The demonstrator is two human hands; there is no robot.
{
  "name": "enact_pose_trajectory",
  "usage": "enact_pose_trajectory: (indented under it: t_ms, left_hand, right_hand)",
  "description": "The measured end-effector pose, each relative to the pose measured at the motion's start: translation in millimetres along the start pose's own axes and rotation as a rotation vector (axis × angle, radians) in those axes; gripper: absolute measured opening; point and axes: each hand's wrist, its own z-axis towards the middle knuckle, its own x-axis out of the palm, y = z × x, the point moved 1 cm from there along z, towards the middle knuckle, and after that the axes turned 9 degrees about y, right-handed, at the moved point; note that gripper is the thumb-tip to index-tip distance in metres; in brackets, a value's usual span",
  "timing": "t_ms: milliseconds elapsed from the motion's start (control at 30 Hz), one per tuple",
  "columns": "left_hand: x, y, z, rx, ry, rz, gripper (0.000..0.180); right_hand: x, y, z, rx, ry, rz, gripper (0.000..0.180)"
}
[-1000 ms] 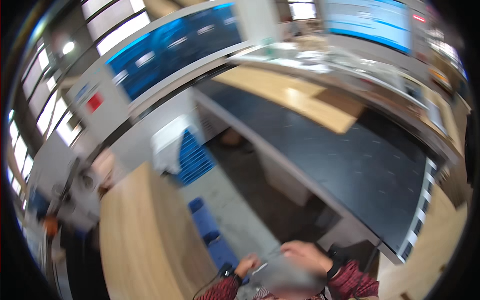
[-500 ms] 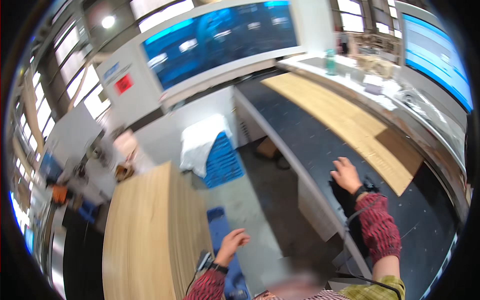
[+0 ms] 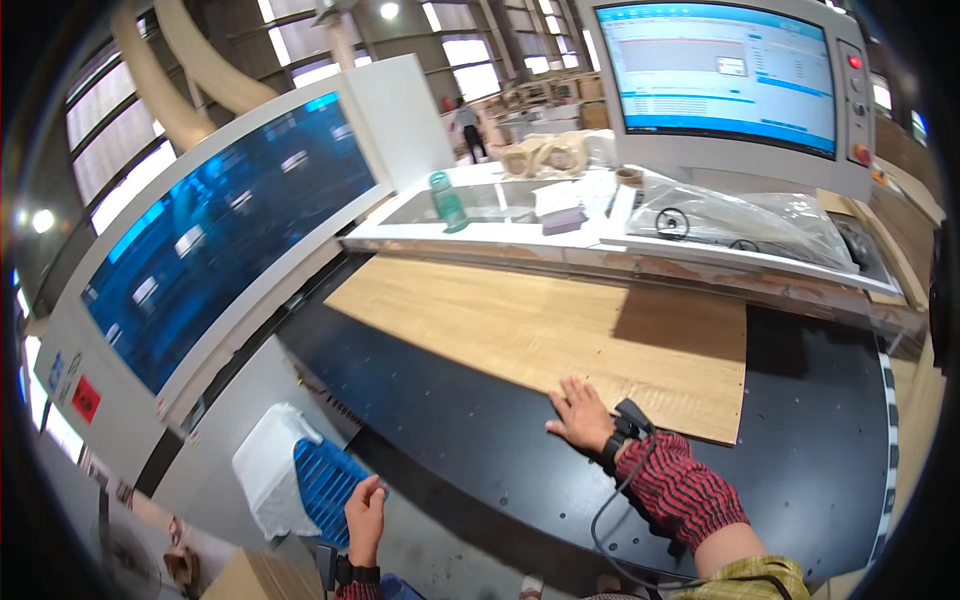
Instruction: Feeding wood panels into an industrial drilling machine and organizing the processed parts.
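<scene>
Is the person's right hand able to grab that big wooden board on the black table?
Probably yes. The right hand lies flat at the near edge of the wooden board, seemingly touching it. Nothing stands between them on the black table.

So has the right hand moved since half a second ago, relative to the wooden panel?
Yes. The right hand has gone from the black machine bed onto the near edge of the wooden panel.

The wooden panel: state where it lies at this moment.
In the head view, the wooden panel lies flat on the black machine bed, centre-right, below the white shelf; the right hand rests on its near edge.
</scene>
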Motion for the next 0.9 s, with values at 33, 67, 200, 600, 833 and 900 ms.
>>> enact_pose_trajectory:
  t_ms: [33, 67, 200, 600, 833, 900]
  left_hand:
    - [9, -2, 30, 0.096, 0.051, 0.071, 0.027]
    - [14, -2, 54, 0.182, 0.099, 0.146, 0.028]
    - [51, 7, 157, 0.232, 0.265, 0.143, 0.031]
    - [157, 44, 244, 0.721, 0.589, 0.712, 0.052]
    - [191, 36, 184, 0.761, 0.701, 0.674, 0.051]
    - [192, 31, 161, 0.799, 0.736, 0.678, 0.051]
  right_hand:
    - [-5, 3, -12, -0.007, -0.021, -0.014, 0.065]
    - [-9, 11, -26, -0.027, -0.027, -0.026, 0.064]
    - [-38, 37, -89, -0.039, -0.032, -0.039, 0.062]
    - [-67, 201, -301, 0.756, -0.568, 0.583, 0.016]
    - [14, 271, -295, 0.804, -0.814, 1.897, 0.04]
    - [34, 265, -295, 0.724, -1.203, 1.948, 0.04]
